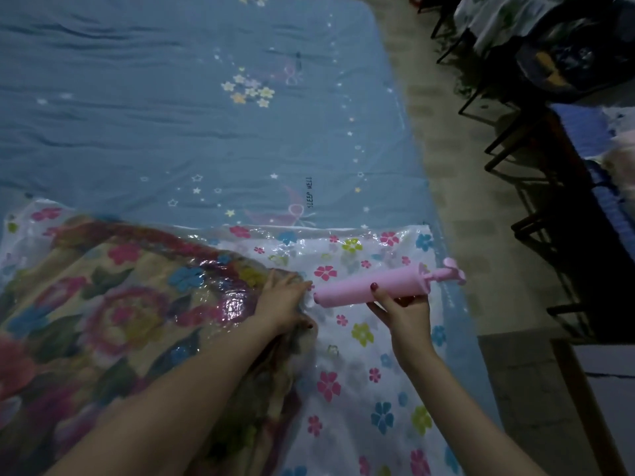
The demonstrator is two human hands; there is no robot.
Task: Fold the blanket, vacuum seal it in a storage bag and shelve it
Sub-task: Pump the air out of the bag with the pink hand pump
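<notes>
A clear storage bag (360, 365) printed with coloured flowers lies across the near end of the blue bed. The folded floral blanket (113, 314) fills its left part, seen through the shiny plastic. My left hand (283, 300) lies on the bag at the blanket's right edge, fingers spread flat, fingertips close to the pump's nose. My right hand (400, 312) grips a pink hand pump (381, 285) around its barrel. The pump lies nearly level above the bag, nose pointing left, handle at the right. The bag's valve is not clearly visible.
The blue bedsheet (189, 132) with stars and flowers stretches away beyond the bag. To the right of the bed runs a strip of tiled floor (457, 187). Dark metal chair frames (536, 187) and piled things stand at the far right.
</notes>
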